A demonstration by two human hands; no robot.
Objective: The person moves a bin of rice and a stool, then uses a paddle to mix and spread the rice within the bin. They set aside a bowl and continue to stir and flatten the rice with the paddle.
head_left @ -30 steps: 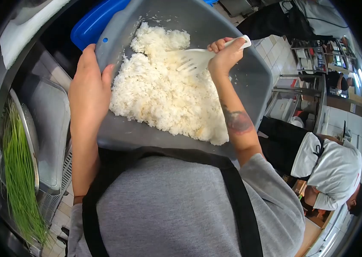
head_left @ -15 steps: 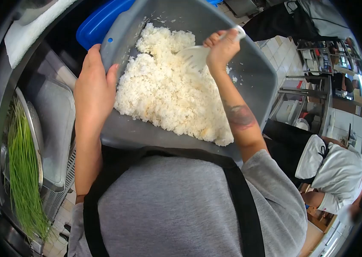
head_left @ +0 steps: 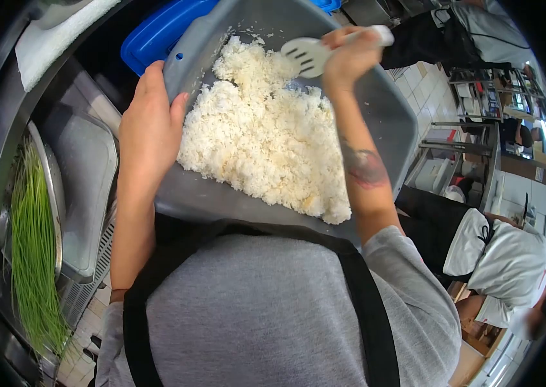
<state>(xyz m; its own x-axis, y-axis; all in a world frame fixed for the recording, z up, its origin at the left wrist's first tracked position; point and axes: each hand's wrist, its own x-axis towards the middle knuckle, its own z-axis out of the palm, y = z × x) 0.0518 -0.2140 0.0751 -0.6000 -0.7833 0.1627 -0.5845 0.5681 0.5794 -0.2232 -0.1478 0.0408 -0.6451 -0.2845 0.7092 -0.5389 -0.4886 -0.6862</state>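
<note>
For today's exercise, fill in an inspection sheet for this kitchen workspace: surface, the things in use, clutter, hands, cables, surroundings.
Surface: steel counter at the left, with a steel tray.
Things in use: grey tub with a mound of cooked rice; white slotted paddle raised above the rice.
Clutter: green chives, blue lid, white cloth.
Hands: left hand grips the tub's rim; right hand is shut on the paddle's handle.
Cables: nothing seen.
Surroundings: tiled floor, metal racks, a co-worker in white bent over.

Your steel counter [head_left: 2,187] at nine o'clock carries a tray [head_left: 89,193], green chives [head_left: 31,251] and a white towel [head_left: 47,39].
</note>
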